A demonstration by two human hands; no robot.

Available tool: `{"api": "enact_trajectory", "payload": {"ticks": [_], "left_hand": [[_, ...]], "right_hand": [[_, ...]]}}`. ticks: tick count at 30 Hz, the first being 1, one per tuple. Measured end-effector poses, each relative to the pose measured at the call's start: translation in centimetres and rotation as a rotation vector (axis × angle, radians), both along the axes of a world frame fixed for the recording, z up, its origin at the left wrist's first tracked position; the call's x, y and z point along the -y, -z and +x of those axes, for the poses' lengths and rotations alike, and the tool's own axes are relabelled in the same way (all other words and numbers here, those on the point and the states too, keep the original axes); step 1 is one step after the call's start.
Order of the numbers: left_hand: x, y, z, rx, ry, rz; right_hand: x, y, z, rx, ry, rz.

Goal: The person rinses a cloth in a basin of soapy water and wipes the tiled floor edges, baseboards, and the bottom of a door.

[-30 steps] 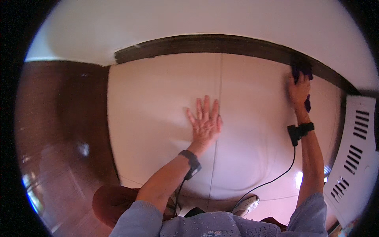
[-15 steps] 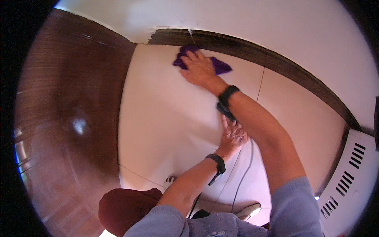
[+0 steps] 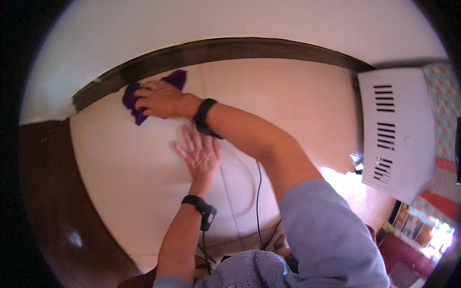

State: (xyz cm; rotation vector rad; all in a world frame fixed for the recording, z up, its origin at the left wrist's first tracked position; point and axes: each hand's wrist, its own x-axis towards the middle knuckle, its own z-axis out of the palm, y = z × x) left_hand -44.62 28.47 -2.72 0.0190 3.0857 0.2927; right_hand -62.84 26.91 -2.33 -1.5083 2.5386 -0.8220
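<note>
A crumpled purple cloth [image 3: 176, 79] lies on the pale tiled floor [image 3: 283, 91], close against the dark baseboard [image 3: 216, 52]. Over it, my right hand [image 3: 162, 100] presses down with its fingers bent around the fabric, and the cloth sticks out on both sides. My left hand [image 3: 199, 156] rests on the tiles nearer to me, palm down and fingers spread, holding nothing. Its fingertips reach close to the right wrist, which crosses in front. A black band circles each wrist.
At the right stands a white slotted panel [image 3: 402, 153], with patterned fabric [image 3: 439, 96] beyond it. A dark brown wooden surface [image 3: 50, 177] borders the tiles on the left. A thin dark cable [image 3: 259, 201] hangs near my body. The white wall [image 3: 230, 19] rises behind the baseboard.
The view has turned to the right, bringing more of the white slotted panel into sight. My right hand stays on the cloth by the baseboard. My left hand's fingers look more spread.
</note>
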Motion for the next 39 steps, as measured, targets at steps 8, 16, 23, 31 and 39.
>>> {"api": "enact_trajectory", "payload": {"ticks": [8, 16, 23, 31, 39], "left_hand": [[-0.8, -1.6, -0.2, -0.039, 0.038, -0.046], [-0.8, -1.1, 0.1, -0.088, 0.065, -0.181], [-1.5, -1.1, 0.0, -0.038, 0.082, -0.200], [-1.1, -0.6, 0.3, -0.102, 0.107, -0.244], [-0.8, -0.3, 0.4, -0.149, 0.128, -0.213]], "right_hand": [[-30.2, -2.7, 1.7, -0.176, 0.602, 0.172], [-49.2, -1.6, 0.9, -0.165, 1.320, 0.359], [-59.0, -0.1, 3.6, -0.109, 1.859, 0.449], [-60.8, -0.4, 17.7, -0.093, 1.956, 0.406], [-64.6, -0.1, 30.4, 0.083, 2.226, 0.621]]}}
